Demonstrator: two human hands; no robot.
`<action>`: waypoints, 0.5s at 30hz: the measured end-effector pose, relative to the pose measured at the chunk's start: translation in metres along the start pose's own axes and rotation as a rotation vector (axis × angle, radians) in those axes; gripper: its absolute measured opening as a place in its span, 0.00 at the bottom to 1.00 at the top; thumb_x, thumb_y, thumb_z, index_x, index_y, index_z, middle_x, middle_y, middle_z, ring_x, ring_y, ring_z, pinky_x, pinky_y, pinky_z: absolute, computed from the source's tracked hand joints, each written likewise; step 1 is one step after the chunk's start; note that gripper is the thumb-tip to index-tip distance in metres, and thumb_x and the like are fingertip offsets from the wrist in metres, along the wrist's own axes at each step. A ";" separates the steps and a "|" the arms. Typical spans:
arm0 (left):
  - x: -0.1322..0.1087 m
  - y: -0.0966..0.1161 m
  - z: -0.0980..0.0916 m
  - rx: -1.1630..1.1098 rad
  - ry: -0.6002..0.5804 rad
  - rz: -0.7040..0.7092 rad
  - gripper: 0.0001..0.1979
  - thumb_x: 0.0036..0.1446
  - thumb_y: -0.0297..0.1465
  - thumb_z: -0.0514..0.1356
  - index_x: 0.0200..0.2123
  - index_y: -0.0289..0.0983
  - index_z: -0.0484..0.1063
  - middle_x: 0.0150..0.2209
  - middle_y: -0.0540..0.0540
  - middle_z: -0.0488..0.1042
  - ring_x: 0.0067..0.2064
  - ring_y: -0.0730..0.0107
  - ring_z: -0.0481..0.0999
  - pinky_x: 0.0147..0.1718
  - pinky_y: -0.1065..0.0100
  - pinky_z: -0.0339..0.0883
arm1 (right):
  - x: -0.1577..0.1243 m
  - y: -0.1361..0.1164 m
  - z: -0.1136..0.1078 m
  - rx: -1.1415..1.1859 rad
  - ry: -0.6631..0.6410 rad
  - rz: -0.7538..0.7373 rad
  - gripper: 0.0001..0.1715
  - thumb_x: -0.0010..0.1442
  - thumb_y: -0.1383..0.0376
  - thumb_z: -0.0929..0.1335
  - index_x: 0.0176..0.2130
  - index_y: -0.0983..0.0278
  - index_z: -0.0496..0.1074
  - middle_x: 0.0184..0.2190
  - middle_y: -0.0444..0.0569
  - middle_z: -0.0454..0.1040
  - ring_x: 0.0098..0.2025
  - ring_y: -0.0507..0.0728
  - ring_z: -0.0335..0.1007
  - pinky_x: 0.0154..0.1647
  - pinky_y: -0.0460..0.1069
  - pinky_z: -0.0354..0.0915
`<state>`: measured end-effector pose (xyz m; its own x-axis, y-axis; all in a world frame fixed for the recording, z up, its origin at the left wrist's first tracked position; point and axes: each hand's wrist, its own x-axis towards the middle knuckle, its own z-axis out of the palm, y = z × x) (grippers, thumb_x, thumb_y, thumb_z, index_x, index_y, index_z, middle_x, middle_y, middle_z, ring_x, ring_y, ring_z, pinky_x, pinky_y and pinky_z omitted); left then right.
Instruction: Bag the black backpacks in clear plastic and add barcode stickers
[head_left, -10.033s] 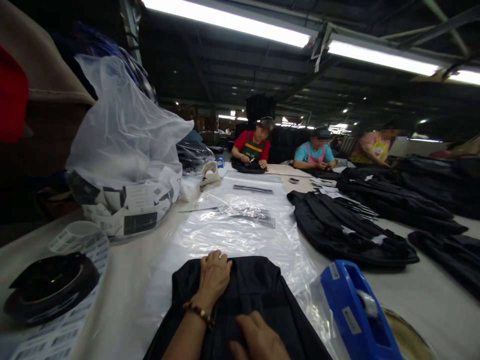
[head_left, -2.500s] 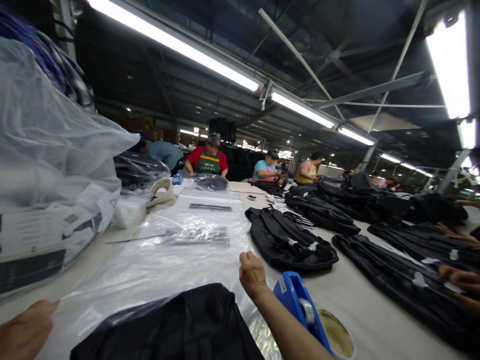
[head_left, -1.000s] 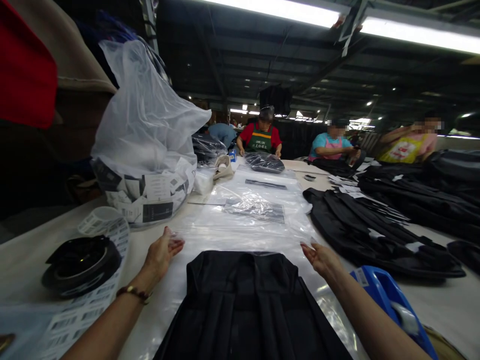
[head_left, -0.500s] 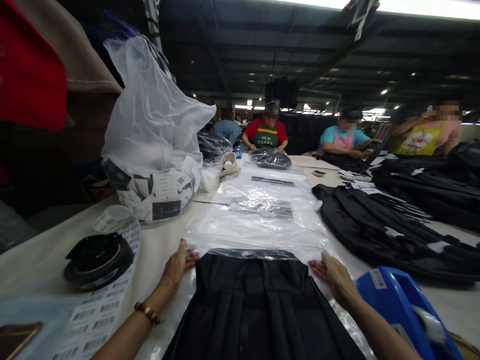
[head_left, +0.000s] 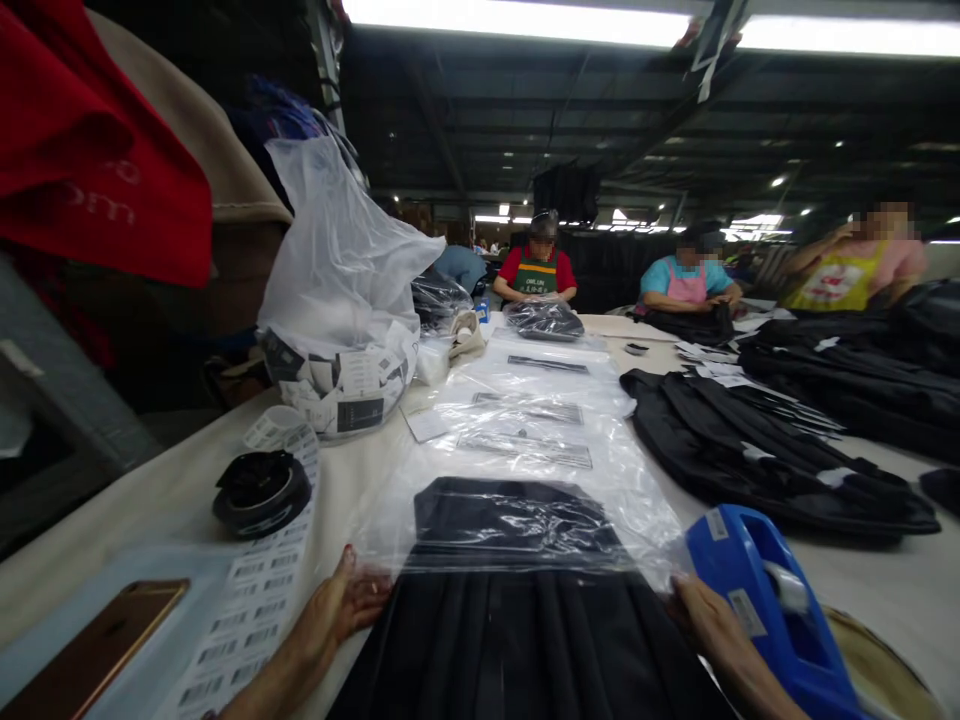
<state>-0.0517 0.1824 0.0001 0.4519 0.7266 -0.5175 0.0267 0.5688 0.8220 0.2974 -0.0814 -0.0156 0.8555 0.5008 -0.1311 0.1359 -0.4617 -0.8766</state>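
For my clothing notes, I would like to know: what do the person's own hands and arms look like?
The left hand and right hand are both without gloves. No sleeve shows on either forearm. Near the left wrist, only a sliver of something shows at the bottom edge, too little to identify.

Two long white tube lights [head_left: 517, 22] hung under a dark ceiling w/ beams [head_left: 436, 120]. In b/g, small white lights [head_left: 778, 182] shone. Below stood a wide cream-coloured table [head_left: 341, 480]; at l., a slanted grey metal bar [head_left: 67, 370].
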 end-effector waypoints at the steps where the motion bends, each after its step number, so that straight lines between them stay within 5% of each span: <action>1: -0.005 -0.004 -0.004 -0.003 -0.023 0.006 0.27 0.58 0.49 0.49 0.31 0.31 0.76 0.29 0.39 0.78 0.32 0.64 0.77 0.36 0.67 0.70 | -0.005 0.001 -0.004 0.000 -0.024 -0.006 0.23 0.43 0.43 0.62 0.20 0.59 0.58 0.16 0.43 0.65 0.23 0.56 0.65 0.25 0.49 0.63; 4: -0.016 -0.013 -0.010 -0.035 -0.081 -0.004 0.25 0.55 0.49 0.53 0.32 0.33 0.76 0.34 0.39 0.78 0.36 0.61 0.78 0.39 0.66 0.70 | -0.021 0.004 -0.015 -0.007 -0.103 0.008 0.24 0.41 0.42 0.62 0.19 0.59 0.60 0.17 0.44 0.67 0.25 0.57 0.65 0.27 0.50 0.64; 11: -0.018 -0.029 -0.019 -0.134 0.047 -0.118 0.20 0.60 0.42 0.51 0.26 0.34 0.73 0.30 0.40 0.79 0.33 0.64 0.79 0.35 0.69 0.71 | -0.052 0.021 -0.036 0.001 -0.144 -0.028 0.24 0.42 0.43 0.63 0.26 0.60 0.71 0.35 0.50 0.77 0.47 0.64 0.69 0.54 0.54 0.61; 15: -0.023 -0.031 -0.021 -0.160 0.004 -0.118 0.19 0.59 0.41 0.53 0.24 0.34 0.73 0.26 0.41 0.78 0.32 0.62 0.79 0.34 0.68 0.72 | -0.061 0.026 -0.041 0.013 -0.205 -0.013 0.24 0.42 0.45 0.63 0.28 0.61 0.73 0.37 0.52 0.77 0.47 0.64 0.70 0.55 0.55 0.60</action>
<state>-0.0819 0.1562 -0.0185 0.4502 0.6527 -0.6093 -0.0634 0.7041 0.7073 0.2696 -0.1539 -0.0108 0.7342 0.6457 -0.2098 0.1388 -0.4452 -0.8846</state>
